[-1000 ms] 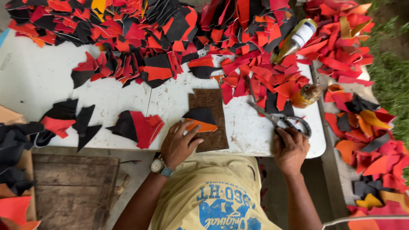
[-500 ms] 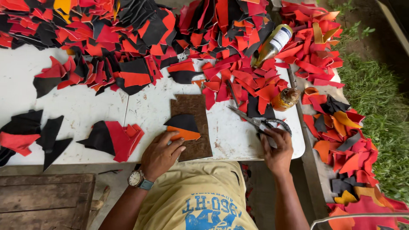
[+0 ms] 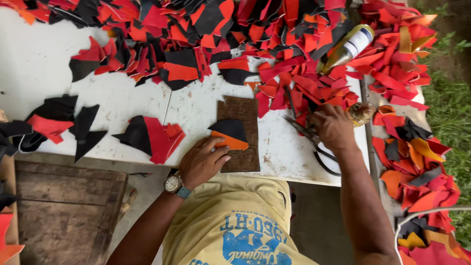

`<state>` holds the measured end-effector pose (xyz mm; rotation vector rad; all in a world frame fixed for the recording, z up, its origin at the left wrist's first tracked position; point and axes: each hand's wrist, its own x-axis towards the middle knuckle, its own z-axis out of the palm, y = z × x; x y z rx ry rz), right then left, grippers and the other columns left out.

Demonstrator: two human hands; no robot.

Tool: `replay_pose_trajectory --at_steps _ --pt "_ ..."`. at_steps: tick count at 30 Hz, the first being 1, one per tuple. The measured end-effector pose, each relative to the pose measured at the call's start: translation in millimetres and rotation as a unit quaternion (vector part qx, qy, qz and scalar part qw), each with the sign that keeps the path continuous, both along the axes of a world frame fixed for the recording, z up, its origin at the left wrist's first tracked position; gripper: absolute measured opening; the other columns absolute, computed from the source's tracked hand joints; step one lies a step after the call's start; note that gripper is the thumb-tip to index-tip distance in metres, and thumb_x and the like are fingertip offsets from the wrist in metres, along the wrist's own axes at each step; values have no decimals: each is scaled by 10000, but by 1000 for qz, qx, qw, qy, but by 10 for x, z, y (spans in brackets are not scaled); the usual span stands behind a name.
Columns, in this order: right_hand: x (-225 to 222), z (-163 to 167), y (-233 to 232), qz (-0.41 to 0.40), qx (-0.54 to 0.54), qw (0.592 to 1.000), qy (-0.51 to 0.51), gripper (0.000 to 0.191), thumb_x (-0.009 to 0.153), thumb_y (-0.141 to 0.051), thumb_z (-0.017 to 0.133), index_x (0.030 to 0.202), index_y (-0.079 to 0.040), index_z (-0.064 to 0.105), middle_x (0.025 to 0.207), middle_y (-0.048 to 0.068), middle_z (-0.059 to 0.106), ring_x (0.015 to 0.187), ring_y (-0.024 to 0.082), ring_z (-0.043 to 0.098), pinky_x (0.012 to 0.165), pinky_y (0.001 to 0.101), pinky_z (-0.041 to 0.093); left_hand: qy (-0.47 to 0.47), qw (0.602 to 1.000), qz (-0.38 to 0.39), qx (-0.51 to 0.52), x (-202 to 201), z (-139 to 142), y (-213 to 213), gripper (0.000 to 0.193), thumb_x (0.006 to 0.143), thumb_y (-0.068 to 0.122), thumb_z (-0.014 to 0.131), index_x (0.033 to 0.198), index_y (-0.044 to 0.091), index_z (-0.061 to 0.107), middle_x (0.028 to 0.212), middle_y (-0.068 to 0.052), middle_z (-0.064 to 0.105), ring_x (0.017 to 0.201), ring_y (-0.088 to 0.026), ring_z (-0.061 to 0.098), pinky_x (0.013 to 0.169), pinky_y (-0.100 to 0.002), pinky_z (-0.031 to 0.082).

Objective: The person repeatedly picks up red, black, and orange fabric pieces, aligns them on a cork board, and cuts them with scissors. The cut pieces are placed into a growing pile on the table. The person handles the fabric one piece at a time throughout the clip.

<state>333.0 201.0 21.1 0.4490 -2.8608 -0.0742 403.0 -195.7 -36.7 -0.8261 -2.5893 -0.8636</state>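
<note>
Head view is showing a person in a yellow printed shirt [image 3: 235, 221] leaning over a white, scuffed worktable [image 3: 122, 105]. The left hand [image 3: 202, 161], wearing a round wristwatch with a teal strap [image 3: 174, 185], is lying flat with its fingers spread and loosely extended, pressing down on an orange cut piece of leather [image 3: 231, 143]; it is gripping nothing. That orange piece is lying under a black curved piece of leather [image 3: 228, 128], and both are resting on a dark brown rectangular cutting board [image 3: 239, 132] at the table's near edge. The right hand [image 3: 334, 128] is reaching over a pair of dark metal scissors [image 3: 314, 145] lying near the table's right edge, fingers curled downward onto the blades' upper part; whether they are actually closing around the scissors cannot be told. Just beside that hand, a small brown round pot [image 3: 361, 113] is standing. A glass bottle with a white label [image 3: 346, 49] is lying tilted among heaps of red, orange and black leather scraps [image 3: 294, 29].
</note>
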Motion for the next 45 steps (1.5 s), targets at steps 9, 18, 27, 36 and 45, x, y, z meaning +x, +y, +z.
replay_pose_trajectory --at_steps 9,18,27,36,45 --pt "75 -156 -694 -45 -591 769 -239 407 883 -35 763 1250 -15 587 871 91 719 697 124 695 571 266 552 -36 999 15 -27 13 -154 134 228 943 239 701 1102 77 681 1304 -136 599 1091 -336 670 892 -450 577" --pt "-34 -515 -1127 -70 -600 741 -293 386 859 -20 769 1198 39 593 791 102 711 649 123 683 548 268 545 -151 984 2 -99 89 -155 136 494 930 75 564 1415 169 588 1450 -254 414 1121 -402 627 773 -425 612" --pt "-149 -367 -1371 -54 -470 834 -284 337 832 -61 812 1101 62 651 674 108 715 542 111 609 502 281 464 -76 996 1 -38 24 -248 7 443 922 94 612 1358 158 651 1416 -230 457 1217 -414 587 837 -433 605" --pt "19 -406 -1407 -25 -434 880 -192 625 802 -200 871 1334 -13 601 1007 116 756 857 154 745 693 294 581 -176 984 20 10 -28 -86 -1 443 972 181 636 1411 147 584 1456 -176 494 1188 -356 608 913 -441 571" --pt "629 -395 -1259 9 -402 911 -96 774 715 -220 906 1383 -7 581 1227 158 700 1142 311 655 943 415 529 -186 974 102 75 -439 79 -18 965 815 374 826 1533 -19 315 1325 -225 529 1193 -375 574 989 -458 477"
